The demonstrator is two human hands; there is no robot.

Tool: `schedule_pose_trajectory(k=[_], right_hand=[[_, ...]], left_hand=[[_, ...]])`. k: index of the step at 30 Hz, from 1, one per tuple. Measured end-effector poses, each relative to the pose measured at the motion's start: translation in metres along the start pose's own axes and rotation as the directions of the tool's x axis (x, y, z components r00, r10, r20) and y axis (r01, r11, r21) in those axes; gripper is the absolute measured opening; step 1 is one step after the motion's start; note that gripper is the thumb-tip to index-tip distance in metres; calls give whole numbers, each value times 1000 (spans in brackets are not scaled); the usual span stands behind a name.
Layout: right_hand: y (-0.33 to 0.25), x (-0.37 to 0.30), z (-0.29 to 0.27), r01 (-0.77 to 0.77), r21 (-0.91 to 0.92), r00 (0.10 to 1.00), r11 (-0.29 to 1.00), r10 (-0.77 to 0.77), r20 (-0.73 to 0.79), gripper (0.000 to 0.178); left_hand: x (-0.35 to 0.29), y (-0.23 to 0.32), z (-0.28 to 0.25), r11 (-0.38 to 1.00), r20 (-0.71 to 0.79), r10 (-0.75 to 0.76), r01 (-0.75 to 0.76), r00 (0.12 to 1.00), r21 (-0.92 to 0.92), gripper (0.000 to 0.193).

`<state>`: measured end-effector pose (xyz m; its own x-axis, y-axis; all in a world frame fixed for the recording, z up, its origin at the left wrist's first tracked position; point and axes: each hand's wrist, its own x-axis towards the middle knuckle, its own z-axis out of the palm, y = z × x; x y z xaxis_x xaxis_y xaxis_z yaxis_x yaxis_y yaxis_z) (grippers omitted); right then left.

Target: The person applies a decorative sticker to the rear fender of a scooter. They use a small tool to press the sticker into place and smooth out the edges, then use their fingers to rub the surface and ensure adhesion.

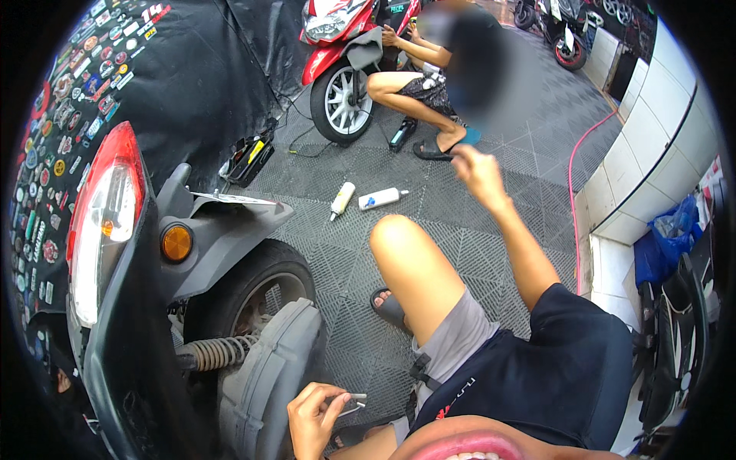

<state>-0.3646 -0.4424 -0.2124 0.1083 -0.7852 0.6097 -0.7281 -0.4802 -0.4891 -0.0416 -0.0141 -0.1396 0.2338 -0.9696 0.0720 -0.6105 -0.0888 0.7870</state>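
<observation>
Low in front, beside the scooter's grey engine cover (268, 376), my left hand (314, 418) pinches a small grey-and-white piece (355, 402); its exact kind is unclear. My right hand (479, 180) is raised off to the right above the floor mat, fingers curled in. Whether anything is inside those fingers is hidden. At my left stands the rear of a scooter, with a red-and-clear tail light (107, 226), an orange reflector (177, 242), a grey rear fender (222, 238), a rear wheel (253, 295) and a shock spring (226, 354).
Two white squeeze bottles (343, 201) lie on the grey floor mat (460, 253). A co-worker (429, 92) squats by a red scooter (345, 46). A black tray (249, 159) sits near the stickered black cover (207, 77). A pink hose (575, 169) runs along the white tiled wall (644, 146).
</observation>
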Motion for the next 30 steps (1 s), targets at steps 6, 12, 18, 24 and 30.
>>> schedule_pose_trajectory(k=[6, 12, 18, 24, 30], right_hand=[[-115, -46, 23, 73, 505, 993, 860, -111, 46, 14], [-248, -77, -1, 297, 870, 635, 394, -762, 128, 36], [-301, -140, 26, 110, 981, 319, 162, -940, 120, 33], [-316, -153, 23, 83, 993, 344, 79, -938, 45, 25], [-314, -159, 19, 136, 985, 356, 103, -933, 49, 25]], left_hand=[[-6, 0, -2, 1000, -22, -15, 15, 1000, -12, 10], [-14, -1, -7, 996, -166, 67, -75, 984, -45, 10], [-25, -22, -13, 985, -389, 141, -169, 911, -40, 9], [-34, -28, -21, 976, -446, 142, -201, 884, -88, 9], [-35, -30, -22, 976, -431, 128, -191, 893, -107, 8]])
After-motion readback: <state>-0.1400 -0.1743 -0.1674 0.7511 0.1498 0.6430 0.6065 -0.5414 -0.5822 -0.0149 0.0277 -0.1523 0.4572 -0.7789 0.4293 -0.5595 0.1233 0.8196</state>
